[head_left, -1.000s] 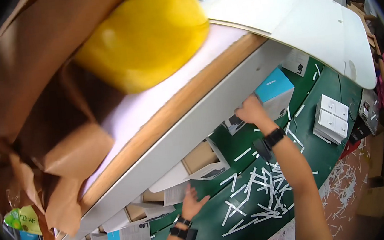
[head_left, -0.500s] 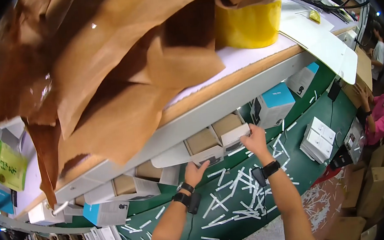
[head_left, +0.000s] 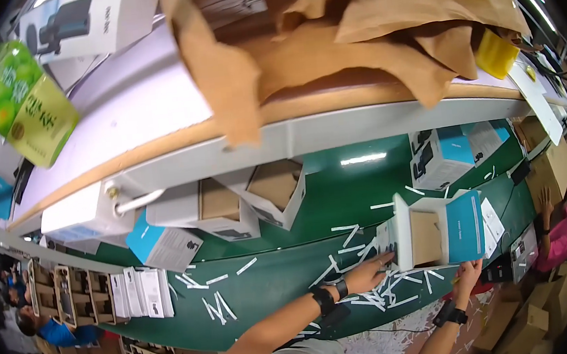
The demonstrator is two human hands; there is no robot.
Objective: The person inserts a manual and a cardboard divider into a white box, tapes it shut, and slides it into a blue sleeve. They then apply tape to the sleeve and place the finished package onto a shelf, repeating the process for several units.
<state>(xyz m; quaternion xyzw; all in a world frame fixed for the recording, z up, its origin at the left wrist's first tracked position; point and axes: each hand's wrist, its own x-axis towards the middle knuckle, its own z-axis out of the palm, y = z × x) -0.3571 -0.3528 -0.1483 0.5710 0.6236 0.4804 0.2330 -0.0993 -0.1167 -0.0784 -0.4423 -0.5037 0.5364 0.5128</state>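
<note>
An open white box [head_left: 404, 233] with a brown cardboard insert [head_left: 426, 237] stands at the right part of the green table. Its blue flap [head_left: 464, 228] is folded out to the right. My left hand [head_left: 369, 274] has its fingers against the box's lower left side, the fingertips partly hidden. At the lower right corner, under the blue flap, my right hand [head_left: 469, 275] pinches the box edge. Both wrists wear black straps with a small dark device. Behind the box's right side lies a stack of white boxes [head_left: 492, 226], partly covered.
Paper strips [head_left: 221, 306] litter the green table [head_left: 272, 273]. Open white boxes [head_left: 275, 195] stand under the raised shelf [head_left: 347, 126], which carries brown wrapping paper [head_left: 326, 57] and a green drink pack [head_left: 27, 106]. Dividers [head_left: 70, 296] sit left; a person in pink [head_left: 562, 232] stands right.
My hands have moved right from the boxes under the shelf, bringing an open box out over the paper strips. The view has shifted, showing more of the table's left side.
</note>
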